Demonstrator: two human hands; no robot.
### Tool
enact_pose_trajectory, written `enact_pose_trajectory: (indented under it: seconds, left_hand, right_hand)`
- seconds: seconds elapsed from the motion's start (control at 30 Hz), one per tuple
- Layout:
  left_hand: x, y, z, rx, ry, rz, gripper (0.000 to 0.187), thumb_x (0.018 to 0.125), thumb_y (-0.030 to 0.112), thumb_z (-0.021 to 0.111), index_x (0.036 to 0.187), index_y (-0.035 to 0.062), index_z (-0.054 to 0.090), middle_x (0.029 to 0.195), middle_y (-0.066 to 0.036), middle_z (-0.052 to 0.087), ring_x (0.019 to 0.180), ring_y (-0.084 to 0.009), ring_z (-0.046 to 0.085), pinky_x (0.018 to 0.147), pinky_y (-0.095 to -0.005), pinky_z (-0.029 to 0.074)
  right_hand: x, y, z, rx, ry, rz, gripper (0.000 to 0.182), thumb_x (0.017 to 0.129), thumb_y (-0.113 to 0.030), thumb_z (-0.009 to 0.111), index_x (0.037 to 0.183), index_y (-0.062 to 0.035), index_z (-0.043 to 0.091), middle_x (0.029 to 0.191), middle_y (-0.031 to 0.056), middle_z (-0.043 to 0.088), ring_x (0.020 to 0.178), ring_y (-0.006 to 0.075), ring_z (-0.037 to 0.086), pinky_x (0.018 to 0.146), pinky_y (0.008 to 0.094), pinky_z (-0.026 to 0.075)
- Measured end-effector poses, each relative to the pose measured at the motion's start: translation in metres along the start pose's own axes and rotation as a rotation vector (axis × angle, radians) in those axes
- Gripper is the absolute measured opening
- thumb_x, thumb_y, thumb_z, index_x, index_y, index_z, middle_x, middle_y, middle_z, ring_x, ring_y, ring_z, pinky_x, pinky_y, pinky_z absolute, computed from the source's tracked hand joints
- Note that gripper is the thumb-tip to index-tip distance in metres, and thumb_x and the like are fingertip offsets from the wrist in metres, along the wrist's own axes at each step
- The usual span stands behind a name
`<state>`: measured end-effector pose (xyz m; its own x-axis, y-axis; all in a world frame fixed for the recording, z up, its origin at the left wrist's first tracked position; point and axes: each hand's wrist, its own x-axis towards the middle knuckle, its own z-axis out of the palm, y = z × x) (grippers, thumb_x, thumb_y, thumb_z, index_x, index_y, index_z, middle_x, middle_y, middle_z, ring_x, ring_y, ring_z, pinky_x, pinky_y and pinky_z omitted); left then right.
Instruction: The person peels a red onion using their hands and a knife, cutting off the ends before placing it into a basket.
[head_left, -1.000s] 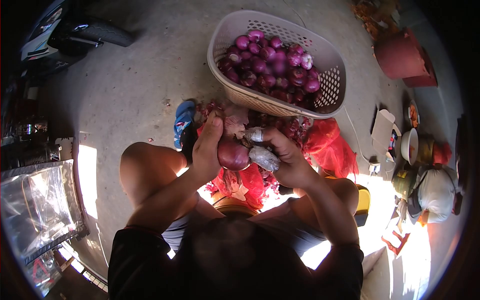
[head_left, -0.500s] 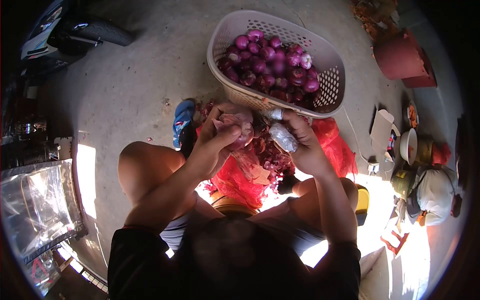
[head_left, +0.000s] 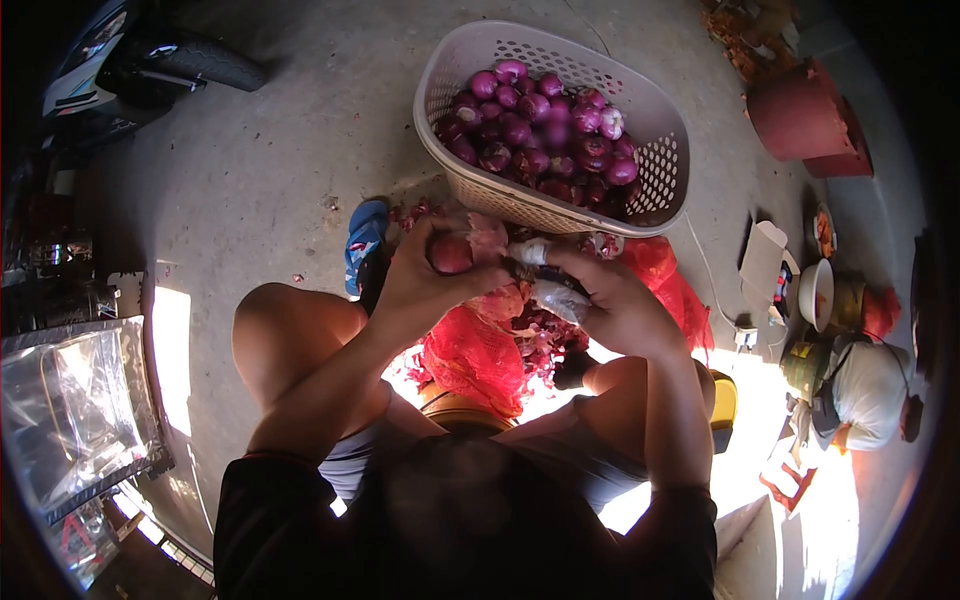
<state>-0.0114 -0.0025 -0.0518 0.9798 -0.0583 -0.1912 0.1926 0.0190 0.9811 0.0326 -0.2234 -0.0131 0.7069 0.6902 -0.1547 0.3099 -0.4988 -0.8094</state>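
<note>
My left hand [head_left: 425, 275] is closed around a red onion [head_left: 451, 253], whose round side shows between thumb and fingers. Papery onion skin [head_left: 488, 238] sticks out loose beside it, towards my right hand. My right hand [head_left: 620, 300] is bent in a pinch near that skin. White wrapping [head_left: 530, 252] covers a fingertip, and silvery wrapping [head_left: 562, 300] shows at the thumb. Something dark lies between these wrapped parts, too hidden to name. Below both hands are a red mesh bag [head_left: 475, 355] and scattered onion peelings [head_left: 545, 340].
A perforated plastic basket [head_left: 460, 185] of purple onions [head_left: 535, 105] stands just beyond my hands. More red mesh [head_left: 665, 280] lies to the right. A blue slipper [head_left: 367, 235] is at the left, a motorcycle wheel [head_left: 205, 62] farther off. Red tub [head_left: 805, 110] and white bowl [head_left: 818, 295] stand right.
My left hand has turned the onion, so a bare-looking side shows and the papery skin sits to its right. My right hand has moved slightly left and turned, its wrapped fingers closer to the onion.
</note>
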Motion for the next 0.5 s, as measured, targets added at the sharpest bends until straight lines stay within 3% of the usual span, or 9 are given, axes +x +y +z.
enact_pose_trajectory:
  seconds: [0.07,0.1,0.2,0.23,0.3,0.37,0.5]
  left_hand:
    - [0.001,0.011,0.001,-0.286,0.027,-0.114,0.045,0.077,0.005,0.064,0.117,0.0040,0.042,0.111,-0.012,0.051,0.100,-0.0183,0.054,0.085,-0.0330,0.047]
    - [0.002,0.014,0.002,-0.429,0.041,-0.172,0.043,0.079,0.010,0.063,0.117,0.0045,0.042,0.110,-0.010,0.052,0.100,-0.0179,0.054,0.085,-0.0321,0.046]
    - [0.003,0.015,-0.001,-0.883,-0.015,-0.176,0.040,0.086,0.017,0.054,0.121,0.0056,0.038,0.117,-0.011,0.047,0.105,-0.0201,0.051,0.085,-0.0344,0.046]
    - [0.001,0.017,-0.005,-0.904,-0.124,-0.204,0.040,0.089,0.020,0.047,0.125,0.0076,0.035,0.121,-0.011,0.043,0.110,-0.0220,0.049,0.087,-0.0384,0.047]
    - [0.001,0.018,-0.004,-0.830,-0.136,-0.227,0.039,0.089,0.019,0.048,0.124,0.0092,0.034,0.119,-0.010,0.045,0.108,-0.0217,0.050,0.086,-0.0400,0.048]
    - [-0.001,0.020,0.002,-0.643,-0.114,-0.206,0.041,0.089,0.026,0.047,0.124,0.0115,0.033,0.117,-0.008,0.048,0.101,-0.0226,0.056,0.081,-0.0369,0.051]
    - [-0.003,0.022,0.001,-0.733,-0.111,-0.222,0.035,0.089,0.024,0.048,0.119,0.0124,0.033,0.112,-0.008,0.050,0.094,-0.0206,0.058,0.077,-0.0357,0.052]
  right_hand:
    - [-0.001,-0.013,-0.017,-0.251,-0.222,0.111,0.041,0.084,-0.028,0.058,0.122,-0.0139,0.048,0.086,0.0157,0.063,0.074,0.0297,0.062,0.065,0.0384,0.047]
    - [-0.003,-0.012,-0.019,-0.338,-0.228,0.144,0.043,0.084,-0.035,0.055,0.121,-0.0140,0.048,0.081,0.0170,0.063,0.068,0.0333,0.061,0.059,0.0419,0.046]
    - [-0.006,-0.011,-0.017,-0.424,-0.079,0.216,0.045,0.083,-0.031,0.058,0.121,-0.0103,0.046,0.083,0.0156,0.063,0.070,0.0322,0.061,0.061,0.0411,0.047]
    - [-0.006,-0.012,-0.017,-0.336,-0.009,0.176,0.046,0.082,-0.029,0.059,0.122,-0.0087,0.045,0.085,0.0155,0.063,0.073,0.0319,0.061,0.063,0.0404,0.047]
    - [-0.005,-0.017,-0.018,-0.159,0.128,0.097,0.049,0.081,-0.024,0.062,0.123,-0.0056,0.044,0.090,0.0153,0.062,0.078,0.0312,0.062,0.066,0.0389,0.048]
    - [-0.011,-0.009,-0.021,-0.049,0.145,0.058,0.053,0.078,-0.018,0.063,0.124,-0.0033,0.042,0.095,0.0158,0.062,0.085,0.0304,0.061,0.072,0.0373,0.047]
    - [-0.011,0.002,-0.010,0.109,0.089,0.005,0.063,0.074,-0.011,0.065,0.129,-0.0035,0.035,0.101,0.0170,0.060,0.095,0.0301,0.059,0.081,0.0359,0.046]
